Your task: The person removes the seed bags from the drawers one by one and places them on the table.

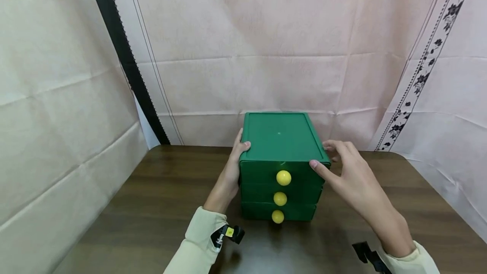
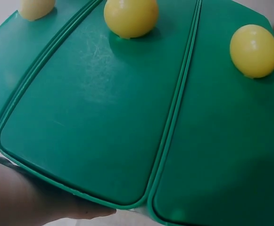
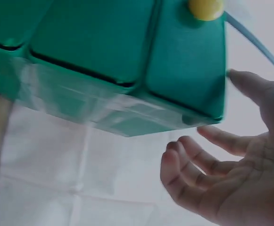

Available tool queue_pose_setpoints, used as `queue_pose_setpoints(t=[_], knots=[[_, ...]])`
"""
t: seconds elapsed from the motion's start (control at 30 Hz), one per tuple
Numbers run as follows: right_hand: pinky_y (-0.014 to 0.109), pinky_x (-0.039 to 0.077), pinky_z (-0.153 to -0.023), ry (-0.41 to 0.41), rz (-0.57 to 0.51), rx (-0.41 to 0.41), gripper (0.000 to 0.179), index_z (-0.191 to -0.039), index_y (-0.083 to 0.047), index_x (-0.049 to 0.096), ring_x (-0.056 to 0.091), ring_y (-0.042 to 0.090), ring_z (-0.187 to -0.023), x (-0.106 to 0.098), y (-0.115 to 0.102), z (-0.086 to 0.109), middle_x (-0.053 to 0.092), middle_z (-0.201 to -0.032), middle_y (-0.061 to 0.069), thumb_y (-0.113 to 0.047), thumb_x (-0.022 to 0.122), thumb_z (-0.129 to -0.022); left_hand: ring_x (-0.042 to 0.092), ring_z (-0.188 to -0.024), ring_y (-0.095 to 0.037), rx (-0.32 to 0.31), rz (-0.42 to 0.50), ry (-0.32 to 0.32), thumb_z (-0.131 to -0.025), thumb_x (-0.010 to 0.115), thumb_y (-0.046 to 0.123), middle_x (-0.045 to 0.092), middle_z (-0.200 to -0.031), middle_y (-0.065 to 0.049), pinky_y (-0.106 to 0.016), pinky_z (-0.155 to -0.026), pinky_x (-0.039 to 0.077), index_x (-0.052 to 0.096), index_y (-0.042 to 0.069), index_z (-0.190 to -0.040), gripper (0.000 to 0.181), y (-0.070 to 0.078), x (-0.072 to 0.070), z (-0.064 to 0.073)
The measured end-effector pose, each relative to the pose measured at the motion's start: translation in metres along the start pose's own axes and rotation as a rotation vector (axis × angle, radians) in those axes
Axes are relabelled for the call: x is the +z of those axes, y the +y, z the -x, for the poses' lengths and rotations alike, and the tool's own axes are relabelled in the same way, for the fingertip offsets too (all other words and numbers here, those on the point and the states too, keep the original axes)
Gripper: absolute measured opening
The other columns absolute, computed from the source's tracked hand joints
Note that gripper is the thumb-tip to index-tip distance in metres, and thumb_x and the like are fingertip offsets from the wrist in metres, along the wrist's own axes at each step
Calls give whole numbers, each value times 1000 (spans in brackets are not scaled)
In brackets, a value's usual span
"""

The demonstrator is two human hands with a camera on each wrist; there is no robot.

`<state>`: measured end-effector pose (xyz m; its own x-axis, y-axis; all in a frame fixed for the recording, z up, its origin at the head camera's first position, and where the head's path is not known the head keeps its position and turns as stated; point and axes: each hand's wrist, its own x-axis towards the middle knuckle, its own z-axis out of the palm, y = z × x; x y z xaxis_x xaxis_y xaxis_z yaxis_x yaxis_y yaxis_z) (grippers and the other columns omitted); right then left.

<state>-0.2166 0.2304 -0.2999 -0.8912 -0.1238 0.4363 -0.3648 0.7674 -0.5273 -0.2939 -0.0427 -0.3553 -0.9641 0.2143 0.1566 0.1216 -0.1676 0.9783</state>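
A small green drawer box [image 1: 281, 138] with three drawers stands on the table, its flat lid on top. Each drawer front carries a round yellow knob, among them the top knob [image 1: 283, 177], the middle knob [image 1: 280, 198] and the bottom knob [image 1: 277, 216]. My left hand [image 1: 230, 168] lies along the box's left side, thumb at the lid's edge; its other fingers are mostly hidden. At the upper front right corner is my right hand [image 1: 351, 176], thumb by the corner. In the right wrist view, its other fingers [image 3: 188, 174] bend loosely beside the box.
The brown wooden table [image 1: 152, 206] extends around the box. Pale cloth [image 1: 266, 33] hangs behind the table and at both sides, with a black strip [image 1: 125, 50] at left and a floral band [image 1: 422, 71] at right. Each wrist wears a black camera mount [image 1: 228, 232].
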Motion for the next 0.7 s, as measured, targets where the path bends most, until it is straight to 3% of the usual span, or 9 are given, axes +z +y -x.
queue_pose_setpoints(t=[0.17, 0.33, 0.53, 0.7], knots=[[63, 44, -99, 57, 66, -82, 57, -144, -4, 56, 54, 38, -124, -8, -13, 11, 56, -135, 17, -35, 74, -100, 5, -159, -33, 1, -2, 3, -102, 43, 52, 0, -177, 1, -73, -120, 6, 4, 43, -169, 78, 0, 0, 0], [45, 53, -82, 66, 119, -153, 40, -134, -14, 67, 64, 20, -101, -13, -28, 25, 65, -113, -1, -30, 76, -99, 6, -159, -35, 5, -14, 4, -102, 42, 53, 1, -177, -1, -73, -119, 6, 5, 42, -169, 78, -2, 0, 1], [28, 52, -65, -34, 216, -249, 19, -113, -28, 73, 60, -3, -78, -7, -43, 38, 62, -96, -22, -26, 80, -95, 8, -158, -36, 2, -39, 3, -101, 41, 53, 1, -177, -2, -74, -119, 8, 4, 40, -170, 79, -2, 0, 1], [23, 48, -60, -212, 265, -330, 18, -107, -33, 74, 51, -8, -70, 9, -45, 38, 54, -89, -24, -26, 82, -93, 10, -158, -36, 11, -43, 12, -101, 42, 52, 3, -177, -2, -74, -119, 8, 5, 39, -170, 79, 0, -1, 0]])
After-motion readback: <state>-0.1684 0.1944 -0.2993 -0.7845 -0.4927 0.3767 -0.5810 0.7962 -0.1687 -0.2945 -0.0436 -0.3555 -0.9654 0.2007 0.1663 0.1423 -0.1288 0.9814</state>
